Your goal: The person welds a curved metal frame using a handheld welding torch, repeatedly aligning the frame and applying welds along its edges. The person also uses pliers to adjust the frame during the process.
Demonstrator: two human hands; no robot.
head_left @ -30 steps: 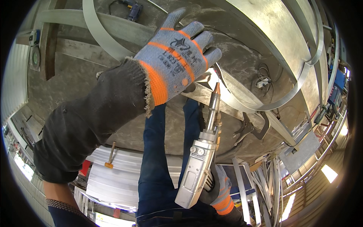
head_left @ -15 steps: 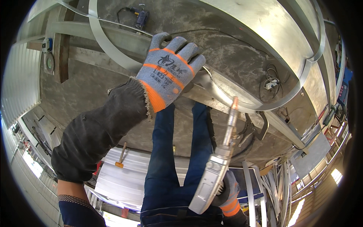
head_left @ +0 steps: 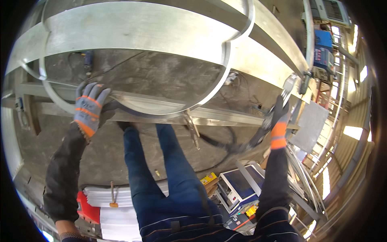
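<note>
My left hand (head_left: pixel 88 107), in a grey glove with orange bands, has its fingers curled over the curved metal strip (head_left: pixel 56 94) where it meets the long metal beam (head_left: pixel 225 115). My right hand (head_left: pixel 279 115), gloved alike, is raised at the right and closed around a silver welding torch (head_left: pixel 289 84), blurred by motion. A thick dark hose (head_left: pixel 246 147) trails from the torch towards the floor. Between my hands, clamping pliers (head_left: pixel 192 129) hang on the strip and beam. The strip sweeps in a large ring above the beam.
Broad metal sheets (head_left: pixel 133 28) arch across the far side. A blue power tool (head_left: pixel 88 60) lies on the floor beyond the beam. Near my legs are a mallet (head_left: pixel 113 197), a red case (head_left: pixel 88 207) and a blue-and-white machine (head_left: pixel 240 187). Metal strips (head_left: pixel 304 177) lean at right.
My right hand has swung the torch from beside my thigh up and out to the right. The view has shifted to the right; my left hand remains at the strip and beam.
</note>
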